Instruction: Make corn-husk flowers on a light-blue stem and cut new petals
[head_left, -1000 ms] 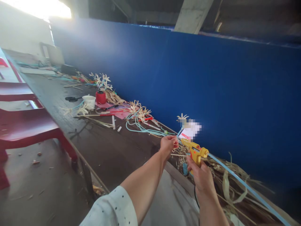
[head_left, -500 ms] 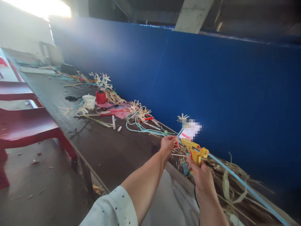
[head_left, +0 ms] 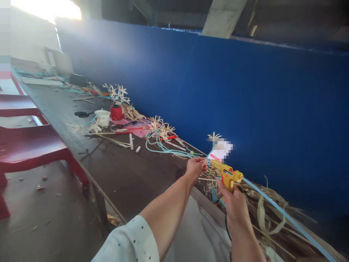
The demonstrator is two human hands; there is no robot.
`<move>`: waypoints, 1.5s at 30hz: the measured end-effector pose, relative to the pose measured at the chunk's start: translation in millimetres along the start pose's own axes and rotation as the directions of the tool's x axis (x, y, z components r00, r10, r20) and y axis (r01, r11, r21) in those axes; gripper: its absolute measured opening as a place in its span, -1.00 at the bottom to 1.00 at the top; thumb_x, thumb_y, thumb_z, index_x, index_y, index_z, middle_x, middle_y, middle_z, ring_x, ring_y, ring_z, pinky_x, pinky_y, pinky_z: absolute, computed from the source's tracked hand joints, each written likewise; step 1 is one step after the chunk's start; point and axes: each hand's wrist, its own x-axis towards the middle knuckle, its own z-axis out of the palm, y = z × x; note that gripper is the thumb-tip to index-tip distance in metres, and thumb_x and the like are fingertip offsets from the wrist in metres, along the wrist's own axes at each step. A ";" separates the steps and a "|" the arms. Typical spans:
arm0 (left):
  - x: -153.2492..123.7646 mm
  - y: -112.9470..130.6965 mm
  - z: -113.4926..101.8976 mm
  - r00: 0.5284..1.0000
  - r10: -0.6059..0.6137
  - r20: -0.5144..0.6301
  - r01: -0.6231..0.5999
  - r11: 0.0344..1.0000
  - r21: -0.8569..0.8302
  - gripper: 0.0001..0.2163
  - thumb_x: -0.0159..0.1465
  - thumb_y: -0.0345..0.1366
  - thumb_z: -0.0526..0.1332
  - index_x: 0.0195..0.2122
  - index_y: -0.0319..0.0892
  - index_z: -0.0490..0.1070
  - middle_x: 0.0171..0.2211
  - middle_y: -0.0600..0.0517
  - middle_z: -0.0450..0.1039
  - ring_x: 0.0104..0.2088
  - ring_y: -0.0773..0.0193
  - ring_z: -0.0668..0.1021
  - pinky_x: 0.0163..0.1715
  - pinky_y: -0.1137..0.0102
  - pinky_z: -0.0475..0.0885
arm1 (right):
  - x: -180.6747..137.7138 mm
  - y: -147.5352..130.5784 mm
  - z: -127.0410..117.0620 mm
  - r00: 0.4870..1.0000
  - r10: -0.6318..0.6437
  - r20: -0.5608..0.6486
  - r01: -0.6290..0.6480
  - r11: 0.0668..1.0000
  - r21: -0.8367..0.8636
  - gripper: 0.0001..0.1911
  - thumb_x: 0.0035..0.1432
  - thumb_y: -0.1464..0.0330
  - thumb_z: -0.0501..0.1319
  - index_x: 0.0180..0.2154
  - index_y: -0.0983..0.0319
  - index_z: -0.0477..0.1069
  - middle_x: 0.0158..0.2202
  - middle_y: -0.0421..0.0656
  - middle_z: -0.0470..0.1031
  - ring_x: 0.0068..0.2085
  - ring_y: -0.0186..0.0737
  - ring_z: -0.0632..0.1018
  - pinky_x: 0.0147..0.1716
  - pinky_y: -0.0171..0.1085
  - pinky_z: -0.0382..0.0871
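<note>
Right hand [head_left: 234, 203] is wrapped tight round the grip of the yellow glue gun [head_left: 227, 173], nozzle aimed left. Left hand [head_left: 195, 167] meets it, fingertips pinched shut on the end of a pale blue strip [head_left: 286, 214]. All this happens above the table [head_left: 122, 174], near its far edge, with the strip trailing right over dried leaves [head_left: 261, 209].

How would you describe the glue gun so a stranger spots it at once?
Find the long blue wall, then the dark table beside it. At its near end the right hand grips the glue gun, nozzle toward the left hand. It is the only yellow tool among pale straw.
</note>
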 end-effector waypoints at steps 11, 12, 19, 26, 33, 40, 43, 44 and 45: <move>-1.3 0.4 0.3 1.000 0.003 0.008 -0.003 1.000 -0.007 -0.90 0.04 -0.39 0.30 -0.48 -0.35 0.46 -0.67 0.10 0.31 -0.68 0.50 0.33 -0.63 0.53 0.32 | 1.2 4.0 -1.7 1.000 -0.009 -0.005 0.009 1.000 0.003 -0.63 -0.08 0.07 0.29 -0.44 0.25 0.37 -0.65 -0.33 0.27 -0.56 -0.35 0.29 -0.53 -0.33 0.16; -1.6 0.6 0.4 1.000 0.002 0.009 -0.002 1.000 -0.006 -0.90 0.04 -0.39 0.30 -0.49 -0.34 0.46 -0.68 0.10 0.30 -0.68 0.50 0.33 -0.63 0.52 0.32 | 1.1 3.7 -2.0 1.000 -0.011 -0.003 0.011 1.000 0.002 -0.63 -0.08 0.06 0.29 -0.44 0.25 0.37 -0.65 -0.32 0.27 -0.56 -0.34 0.29 -0.52 -0.33 0.16; -1.8 0.0 0.6 1.000 -0.002 0.016 0.003 1.000 -0.008 -0.94 0.07 -0.44 0.26 -0.46 -0.36 0.46 -0.68 0.10 0.31 -0.69 0.50 0.34 -0.63 0.53 0.32 | 1.1 3.6 -1.5 1.000 0.007 -0.028 -0.007 1.000 0.007 -0.61 -0.09 0.05 0.30 -0.45 0.26 0.38 -0.64 -0.31 0.28 -0.55 -0.33 0.31 -0.52 -0.34 0.17; -0.1 -1.7 -0.1 1.000 0.001 0.018 -0.001 1.000 -0.019 -0.93 0.05 -0.44 0.27 -0.46 -0.38 0.46 -0.69 0.10 0.30 -0.69 0.50 0.33 -0.63 0.52 0.30 | 2.7 8.8 -0.9 0.998 0.024 -0.055 -0.016 0.989 0.150 -0.56 -0.12 0.10 0.34 -0.28 0.30 0.46 -0.59 -0.29 0.32 -0.53 -0.37 0.29 -0.54 -0.35 0.18; 1.3 -2.6 -0.2 1.000 0.003 0.011 -0.003 1.000 -0.005 -0.90 0.04 -0.38 0.30 -0.49 -0.34 0.45 -0.68 0.10 0.29 -0.67 0.50 0.34 -0.60 0.51 0.32 | 5.1 0.5 -7.7 0.984 0.003 -0.176 0.029 0.983 0.181 -0.57 -0.23 0.14 0.39 -0.36 0.29 0.42 -0.59 -0.26 0.35 -0.57 -0.32 0.34 -0.56 -0.30 0.26; 1.1 -2.4 -0.6 1.000 -0.023 -0.021 0.022 0.999 -0.040 -0.87 0.03 -0.35 0.31 -0.45 -0.33 0.45 -0.67 0.10 0.31 -0.66 0.48 0.35 -0.59 0.50 0.34 | -4.9 -30.1 -36.6 0.968 0.045 -0.246 0.015 0.972 0.236 -0.57 -0.26 0.18 0.41 -0.38 0.24 0.33 -0.64 -0.33 0.27 -0.62 -0.34 0.33 -0.60 -0.28 0.31; 1.7 -2.8 -0.9 0.999 -0.028 -0.017 0.027 0.998 -0.054 -0.87 0.04 -0.36 0.30 -0.44 -0.33 0.45 -0.67 0.10 0.31 -0.66 0.48 0.35 -0.59 0.51 0.34 | -28.9 -40.3 -69.3 0.966 0.116 -0.231 -0.053 0.963 0.264 -0.57 -0.29 0.24 0.44 -0.35 0.23 0.35 -0.63 -0.35 0.23 -0.62 -0.40 0.30 -0.59 -0.32 0.34; 2.1 -3.3 -1.1 0.999 -0.029 -0.012 0.029 0.998 -0.056 -0.87 0.04 -0.36 0.30 -0.45 -0.33 0.44 -0.67 0.10 0.31 -0.66 0.49 0.35 -0.60 0.52 0.33 | -39.4 -41.3 -83.5 0.964 0.131 -0.231 -0.070 0.964 0.255 -0.57 -0.29 0.26 0.44 -0.33 0.21 0.36 -0.63 -0.35 0.23 -0.62 -0.41 0.30 -0.61 -0.35 0.32; 2.4 -3.8 -1.1 0.999 -0.031 -0.007 0.031 0.998 -0.056 -0.87 0.04 -0.36 0.30 -0.45 -0.34 0.44 -0.68 0.10 0.31 -0.67 0.49 0.35 -0.60 0.53 0.32 | -50.4 -40.7 -98.9 0.954 0.159 -0.254 -0.094 0.964 0.249 -0.57 -0.33 0.27 0.45 -0.36 0.20 0.36 -0.64 -0.34 0.22 -0.62 -0.41 0.30 -0.65 -0.37 0.30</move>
